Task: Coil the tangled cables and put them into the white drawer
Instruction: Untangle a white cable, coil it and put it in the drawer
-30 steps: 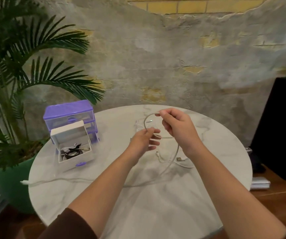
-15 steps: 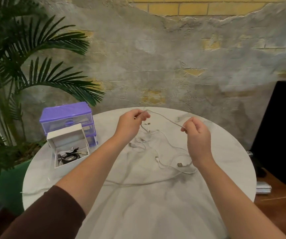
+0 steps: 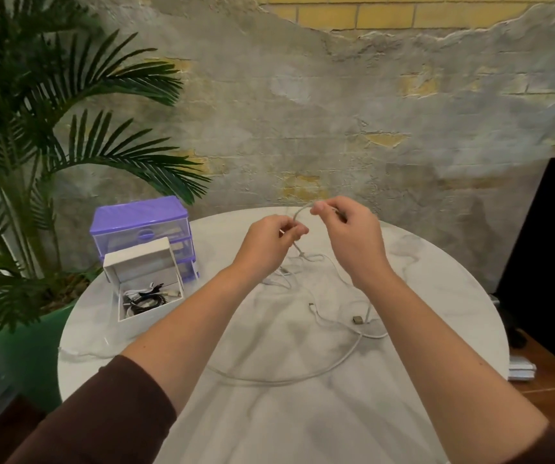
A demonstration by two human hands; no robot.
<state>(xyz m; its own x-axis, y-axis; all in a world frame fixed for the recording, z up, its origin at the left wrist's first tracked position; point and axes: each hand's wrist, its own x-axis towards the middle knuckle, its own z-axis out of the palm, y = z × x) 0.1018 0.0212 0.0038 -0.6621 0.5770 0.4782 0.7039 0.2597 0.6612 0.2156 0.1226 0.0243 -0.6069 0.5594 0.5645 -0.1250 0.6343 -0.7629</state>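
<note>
Left hand (image 3: 269,241): I am seeing fingers pinching the cable (image 3: 297,216).
Right hand (image 3: 353,236): pinching the same cable.
Drawer (image 3: 145,286): sitting open on desk (image 3: 302,413).

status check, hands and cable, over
Left hand and right hand pinch white cable, small loop between. Rest trails on table. White drawer open, unobstructed.

wall (image 3: 302,128) — patchy plaster, brick | palm (image 3: 35,145) left | floor (image 3: 553,380) wood
</note>
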